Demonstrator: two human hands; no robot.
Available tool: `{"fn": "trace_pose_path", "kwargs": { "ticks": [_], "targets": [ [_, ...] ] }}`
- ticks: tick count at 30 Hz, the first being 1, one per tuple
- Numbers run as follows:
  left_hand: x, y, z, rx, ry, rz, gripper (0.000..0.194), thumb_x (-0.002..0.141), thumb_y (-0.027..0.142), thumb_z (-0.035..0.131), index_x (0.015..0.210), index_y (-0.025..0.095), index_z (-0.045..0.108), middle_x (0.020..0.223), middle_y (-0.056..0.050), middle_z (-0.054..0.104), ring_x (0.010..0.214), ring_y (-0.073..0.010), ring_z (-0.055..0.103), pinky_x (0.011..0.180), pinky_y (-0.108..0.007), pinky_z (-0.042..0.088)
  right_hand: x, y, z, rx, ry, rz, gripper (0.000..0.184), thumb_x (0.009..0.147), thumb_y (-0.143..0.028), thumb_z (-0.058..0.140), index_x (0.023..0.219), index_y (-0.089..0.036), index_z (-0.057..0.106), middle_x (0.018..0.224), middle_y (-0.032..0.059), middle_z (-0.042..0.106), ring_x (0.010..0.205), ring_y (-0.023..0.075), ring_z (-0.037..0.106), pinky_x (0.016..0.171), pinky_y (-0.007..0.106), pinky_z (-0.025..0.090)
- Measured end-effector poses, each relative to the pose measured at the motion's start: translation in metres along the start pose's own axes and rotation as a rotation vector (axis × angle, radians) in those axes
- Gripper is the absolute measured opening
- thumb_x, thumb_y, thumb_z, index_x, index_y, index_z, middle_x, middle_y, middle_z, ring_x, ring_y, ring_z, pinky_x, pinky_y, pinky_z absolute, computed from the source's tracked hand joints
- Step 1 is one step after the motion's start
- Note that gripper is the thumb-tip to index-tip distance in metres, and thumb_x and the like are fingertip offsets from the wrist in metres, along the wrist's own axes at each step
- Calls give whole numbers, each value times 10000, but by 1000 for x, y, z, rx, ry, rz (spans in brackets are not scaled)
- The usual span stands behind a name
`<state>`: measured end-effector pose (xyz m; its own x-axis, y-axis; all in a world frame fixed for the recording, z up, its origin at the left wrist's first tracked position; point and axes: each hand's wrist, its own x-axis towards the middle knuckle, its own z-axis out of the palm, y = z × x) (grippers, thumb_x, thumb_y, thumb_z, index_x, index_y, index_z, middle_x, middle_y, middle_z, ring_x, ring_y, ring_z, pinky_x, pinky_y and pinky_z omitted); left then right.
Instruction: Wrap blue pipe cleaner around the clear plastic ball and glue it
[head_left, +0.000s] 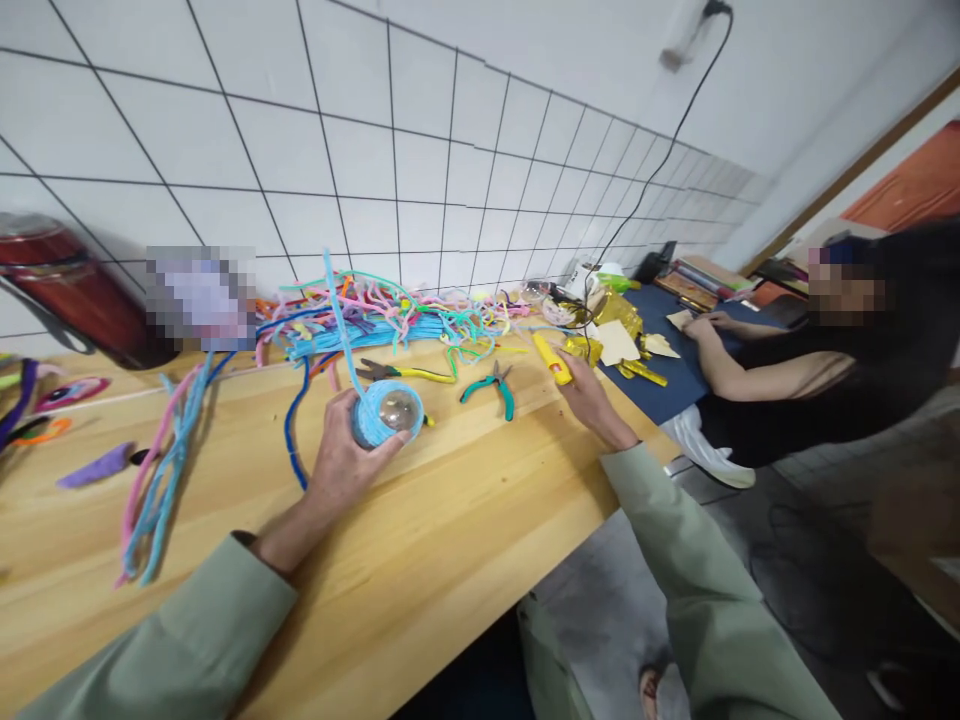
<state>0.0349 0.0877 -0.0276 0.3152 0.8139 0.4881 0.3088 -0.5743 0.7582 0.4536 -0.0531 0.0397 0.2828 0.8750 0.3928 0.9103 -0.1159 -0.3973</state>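
Note:
My left hand (341,455) is wrapped round a clear ball (401,410) partly wound in light blue pipe cleaner (367,418). One loose end of the pipe cleaner stands straight up from it. To the right, my right hand (589,400) grips a yellow hot glue gun (551,358) above the table, its tip pointing up and left; the fingers partly hide it. Just behind the ball lie yellow-handled pliers (420,375). Teal-handled pliers (491,390) rest between my two hands.
Colourful pipe cleaners (405,325) pile along the tiled wall. A red thermos (82,290) and twisted pipe cleaners (161,470) are at left. A black cord (686,110) hangs from the wall plug. Gold wrapping (619,312) lies at right, near a seated person (810,360).

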Motion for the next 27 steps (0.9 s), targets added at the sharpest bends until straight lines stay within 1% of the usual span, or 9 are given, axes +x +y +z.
{"fn": "trace_pose_path", "kwargs": {
  "ticks": [4, 6, 9, 13, 16, 19, 22, 24, 27],
  "targets": [
    [0, 0, 0, 13, -14, -16, 875, 798, 529, 885, 1478, 208, 438, 1474, -179, 539, 1390, -376, 589, 1181, -605, 513, 13, -12, -55, -107, 98, -150, 571, 1061, -295, 481, 1628, -229, 502, 1494, 172, 653, 1372, 378, 580, 1198, 542, 436],
    [0, 1, 0, 14, -5, -15, 873, 793, 548, 878, 1468, 199, 448, 1461, -184, 547, 1378, -392, 596, 1170, -621, 519, 16, -14, -63, -195, 51, -186, 572, 1063, -286, 481, 1632, -227, 500, 1469, 175, 661, 1349, 390, 587, 1177, 542, 436],
    [1, 3, 0, 6, 0, -4, 863, 793, 549, 873, 1459, 191, 457, 1451, -187, 552, 1397, -409, 584, 1182, -636, 506, 12, -6, -39, -298, -162, -68, 613, 999, -167, 460, 1609, -164, 523, 1413, 207, 694, 1316, 373, 612, 1151, 514, 454],
    [2, 5, 0, -15, -2, 45, 848, 790, 522, 889, 1453, 210, 461, 1435, -165, 562, 1407, -383, 585, 1194, -607, 507, -4, 16, 9, -325, -277, 15, 636, 896, -94, 492, 1522, -95, 610, 1251, 225, 767, 1165, 360, 688, 1042, 505, 527],
    [2, 6, 1, 3, 26, 63, 850, 775, 504, 907, 1450, 223, 473, 1426, -153, 572, 1396, -377, 596, 1194, -602, 513, -3, 29, 14, -317, -368, 29, 633, 846, -110, 597, 1475, -112, 674, 1231, 214, 791, 1135, 345, 719, 1026, 464, 549],
    [1, 8, 1, 11, 41, 65, 840, 783, 497, 906, 1454, 224, 481, 1431, -154, 574, 1386, -381, 600, 1186, -607, 522, 24, 38, -6, -293, -438, 20, 496, 846, -173, 696, 1332, -214, 783, 1288, 139, 809, 1177, 313, 731, 1047, 414, 563],
    [0, 10, 0, 2, 30, 73, 814, 806, 492, 894, 1458, 232, 482, 1430, -150, 577, 1384, -376, 602, 1183, -601, 528, 72, 42, -20, -302, -427, 54, 366, 980, -259, 601, 1275, -182, 804, 1316, 147, 807, 1184, 305, 749, 1029, 403, 577],
    [-1, 10, 0, -2, 28, 71, 813, 810, 491, 894, 1463, 243, 478, 1436, -147, 573, 1383, -374, 601, 1179, -597, 533, 108, 42, -14, -322, -412, 69, 409, 1016, -305, 579, 1340, -144, 771, 1374, 182, 781, 1213, 322, 742, 1030, 405, 570],
    [-3, 10, -1, -11, 20, 44, 819, 814, 495, 895, 1472, 255, 470, 1427, -140, 577, 1367, -372, 611, 1164, -597, 543, 151, 40, 15, -343, -446, 44, 474, 966, -307, 671, 1375, -75, 735, 1429, 246, 739, 1260, 362, 714, 1057, 421, 545]
  ]
}}
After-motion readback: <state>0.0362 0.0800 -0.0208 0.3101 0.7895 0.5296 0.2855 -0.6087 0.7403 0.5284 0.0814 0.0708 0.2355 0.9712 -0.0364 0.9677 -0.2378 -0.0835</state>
